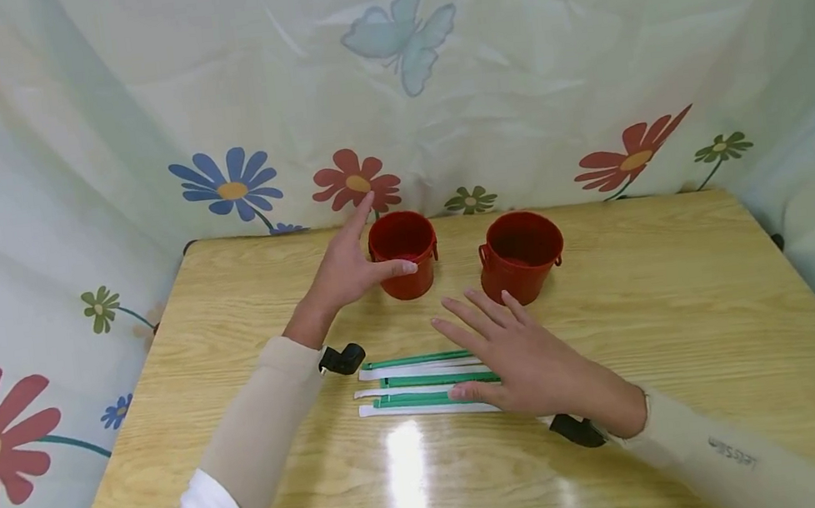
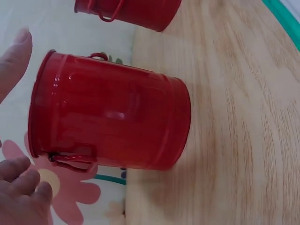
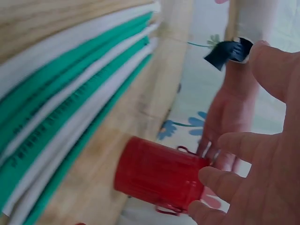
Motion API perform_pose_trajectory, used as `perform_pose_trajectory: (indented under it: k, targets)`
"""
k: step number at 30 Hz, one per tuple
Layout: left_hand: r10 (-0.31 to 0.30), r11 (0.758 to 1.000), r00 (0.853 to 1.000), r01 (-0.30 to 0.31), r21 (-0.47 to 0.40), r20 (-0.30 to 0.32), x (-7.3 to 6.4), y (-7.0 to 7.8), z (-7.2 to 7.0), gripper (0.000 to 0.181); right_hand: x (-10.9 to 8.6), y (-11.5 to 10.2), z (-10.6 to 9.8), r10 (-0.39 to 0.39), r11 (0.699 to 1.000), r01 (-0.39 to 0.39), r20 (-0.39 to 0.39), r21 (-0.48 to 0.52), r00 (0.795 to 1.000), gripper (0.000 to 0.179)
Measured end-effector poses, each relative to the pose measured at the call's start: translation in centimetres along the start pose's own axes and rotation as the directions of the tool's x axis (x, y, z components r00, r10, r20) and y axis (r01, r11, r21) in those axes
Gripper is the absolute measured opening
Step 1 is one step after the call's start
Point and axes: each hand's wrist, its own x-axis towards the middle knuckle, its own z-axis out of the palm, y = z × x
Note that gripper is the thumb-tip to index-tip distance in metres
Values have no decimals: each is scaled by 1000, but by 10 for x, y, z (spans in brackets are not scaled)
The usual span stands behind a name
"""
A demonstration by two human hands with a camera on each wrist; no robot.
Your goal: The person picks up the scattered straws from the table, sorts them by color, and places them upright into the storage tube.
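Note:
Two small red buckets with side loops stand upright on the table: the left bucket [image 1: 409,285] and the right bucket [image 1: 512,284]. My left hand [image 1: 343,271] is at the left bucket, fingers stretched past its left side and the thumb over its near rim. In the left wrist view a gap shows between that hand's fingers [image 2: 23,185] and the bucket [image 2: 112,112]. With spread fingers, my right hand [image 1: 529,362] hovers over the right end of several long, narrow green-and-white strips [image 1: 424,400], holding nothing. Dark print shows on the green; their right ends are hidden.
The wooden table [image 1: 672,324] has a flowered curtain [image 1: 526,106] behind it and at its sides. Each wrist carries a dark camera mount, like the one on the left wrist [image 1: 341,359]. Bright glare lies on the tabletop near the front.

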Motion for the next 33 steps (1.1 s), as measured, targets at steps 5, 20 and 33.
perform_pose_trajectory:
  k: [5, 20, 33]
  targets:
    - [32, 989, 999, -35, -141, -22, 1, -4, 3, 119, 0, 3, 10, 1, 999, -2, 22, 42, 1000, 86]
    - [53, 979, 998, -61, -193, -43, 9, 1, 6, 116, 10, 25, 17, 8, 981, -14, 32, 193, 999, 74]
    - [25, 992, 1000, -27, -124, -17, 9, 7, 6, 114, 20, 39, 25, 65, 945, -61, -3, 320, 998, 35]
